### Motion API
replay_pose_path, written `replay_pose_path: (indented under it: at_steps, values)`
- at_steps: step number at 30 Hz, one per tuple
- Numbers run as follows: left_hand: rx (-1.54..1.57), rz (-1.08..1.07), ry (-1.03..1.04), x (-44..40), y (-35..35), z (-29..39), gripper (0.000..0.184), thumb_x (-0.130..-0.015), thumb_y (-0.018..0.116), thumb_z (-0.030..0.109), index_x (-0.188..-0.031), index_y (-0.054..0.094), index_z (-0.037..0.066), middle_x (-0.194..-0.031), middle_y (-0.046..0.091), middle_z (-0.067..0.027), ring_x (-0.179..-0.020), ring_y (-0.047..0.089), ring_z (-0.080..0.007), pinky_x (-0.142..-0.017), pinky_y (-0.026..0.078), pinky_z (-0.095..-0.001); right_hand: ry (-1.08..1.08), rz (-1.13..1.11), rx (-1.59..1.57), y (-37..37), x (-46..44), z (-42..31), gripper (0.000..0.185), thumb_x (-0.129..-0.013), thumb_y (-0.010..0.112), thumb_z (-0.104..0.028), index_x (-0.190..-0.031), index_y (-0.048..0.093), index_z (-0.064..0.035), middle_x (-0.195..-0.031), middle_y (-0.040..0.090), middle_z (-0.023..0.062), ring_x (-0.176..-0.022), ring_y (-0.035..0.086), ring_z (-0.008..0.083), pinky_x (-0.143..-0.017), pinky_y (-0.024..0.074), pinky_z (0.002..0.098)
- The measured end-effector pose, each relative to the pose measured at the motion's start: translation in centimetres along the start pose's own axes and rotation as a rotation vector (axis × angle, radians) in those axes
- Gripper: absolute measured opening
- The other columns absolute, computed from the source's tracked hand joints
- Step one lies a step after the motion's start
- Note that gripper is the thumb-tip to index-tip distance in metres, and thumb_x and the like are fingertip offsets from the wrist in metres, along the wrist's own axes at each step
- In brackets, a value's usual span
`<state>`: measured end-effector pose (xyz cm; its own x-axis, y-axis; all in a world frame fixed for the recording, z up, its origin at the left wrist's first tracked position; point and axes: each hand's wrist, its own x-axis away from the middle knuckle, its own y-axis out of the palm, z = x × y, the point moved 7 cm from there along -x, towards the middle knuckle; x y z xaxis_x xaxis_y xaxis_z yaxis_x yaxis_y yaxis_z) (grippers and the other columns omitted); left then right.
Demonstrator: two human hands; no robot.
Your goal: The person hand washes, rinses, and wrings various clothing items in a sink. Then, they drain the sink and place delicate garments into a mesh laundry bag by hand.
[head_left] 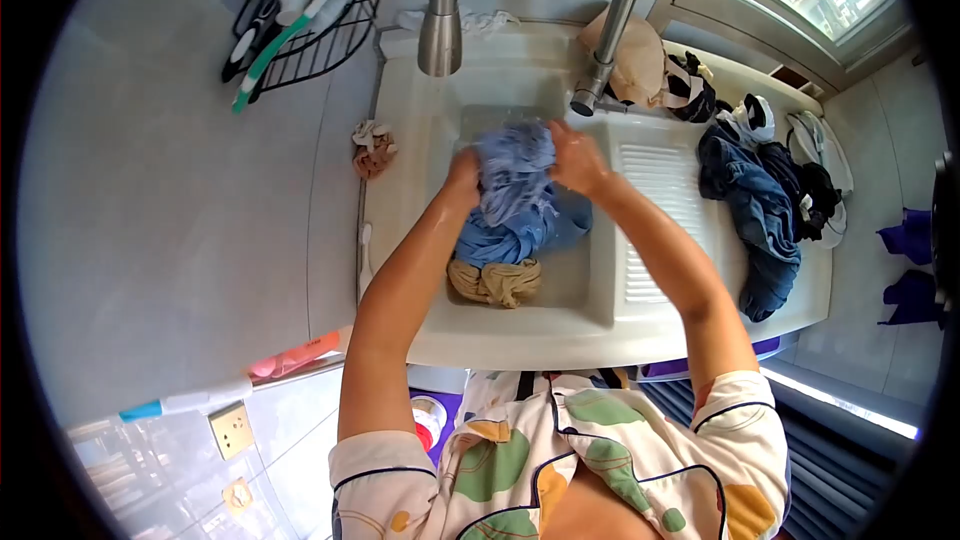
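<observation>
My left hand (462, 178) grips one side of a wet, bunched light-blue garment (515, 175), lifted over the sink basin (572, 285). On the garment's other side, my right hand (578, 158) is closed on the cloth, just below a metal tap (588, 100). The fingers of both hands are partly hidden by the fabric. A plainer blue cloth (510, 242) lies beneath it in the basin. Closest to me in the basin is a crumpled tan cloth (495, 282).
Right of the basin is a ribbed washboard (655, 225), with dark blue jeans (760, 230) beyond it. A second tap (440, 45) hangs over the back. A wire rack (330, 50) with brushes is at upper left. Small cloths (374, 150) lie on the left rim.
</observation>
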<state>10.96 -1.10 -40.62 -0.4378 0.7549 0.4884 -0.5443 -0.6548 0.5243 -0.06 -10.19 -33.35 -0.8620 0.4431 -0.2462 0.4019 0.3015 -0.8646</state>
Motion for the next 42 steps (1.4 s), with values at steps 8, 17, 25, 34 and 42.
replay_pose_path:
  at_steps: [8, 17, 25, 34, 42]
  values:
    - [-1.938, 0.242, 0.178, -3.1, -4.1, -5.4, 0.054, -0.074, 0.047, 0.03, -0.121, 0.029, 0.012, -0.105, 0.044, -0.0247, -0.1, 0.043, -0.0362, -0.081, 0.035, -0.0457, 0.531, 0.053, 0.071, 9.0, 5.1, 8.6, 0.047, -0.064, 0.049, 0.002, -0.109, 0.036, -0.0072, -0.109, 0.036, 0.0215, -0.086, 0.047, 0.0393, -0.069, 0.0419, 0.0432]
    - [-2.335, 0.067, -0.105, -9.9, -7.5, -12.5, 0.058, -0.072, 0.046, 0.038, -0.122, 0.036, 0.009, -0.124, 0.026, -0.0216, -0.118, 0.019, -0.0337, -0.091, 0.007, -0.0591, 0.836, -0.091, 0.101, 23.1, 11.2, 14.9, 0.035, -0.069, 0.049, -0.014, -0.103, 0.047, -0.0048, -0.097, 0.048, 0.0195, -0.096, 0.043, 0.0355, -0.083, 0.0358, 0.0417]
    - [-1.469, -0.242, -0.041, -7.1, -8.3, -9.6, 0.054, -0.067, 0.058, 0.031, -0.114, 0.043, 0.009, -0.114, 0.036, -0.0149, -0.112, 0.031, -0.0306, -0.087, 0.025, -0.0549, 0.476, -0.793, 0.393, 16.7, 3.8, 11.2, 0.04, -0.068, 0.05, -0.013, -0.106, 0.045, -0.0025, -0.098, 0.053, 0.017, -0.091, 0.051, 0.0328, -0.077, 0.0431, 0.0352]
    - [0.268, 0.365, -0.479, 3.8, -3.7, -5.6, 0.063, -0.071, 0.055, 0.037, -0.122, 0.027, 0.012, -0.125, 0.015, -0.0208, -0.104, 0.034, -0.0424, -0.078, 0.028, -0.0649, 0.03, -0.187, -0.426, -14.9, -4.2, -11.3, 0.033, -0.055, 0.052, 0.002, -0.087, 0.049, -0.0006, -0.076, 0.054, 0.0147, -0.069, 0.054, 0.0251, -0.06, 0.0421, 0.0321]
    - [0.001, -0.432, 0.373, 7.9, 9.6, 4.4, 0.053, -0.077, 0.044, 0.032, -0.117, 0.032, 0.0, -0.115, 0.034, -0.023, -0.106, 0.037, -0.0366, -0.088, 0.031, -0.0482, -0.157, -0.171, -0.94, -19.8, -1.4, -17.0, 0.032, -0.056, 0.053, -0.001, -0.088, 0.055, -0.0028, -0.085, 0.056, 0.0072, -0.078, 0.052, 0.0166, -0.07, 0.041, 0.0242]
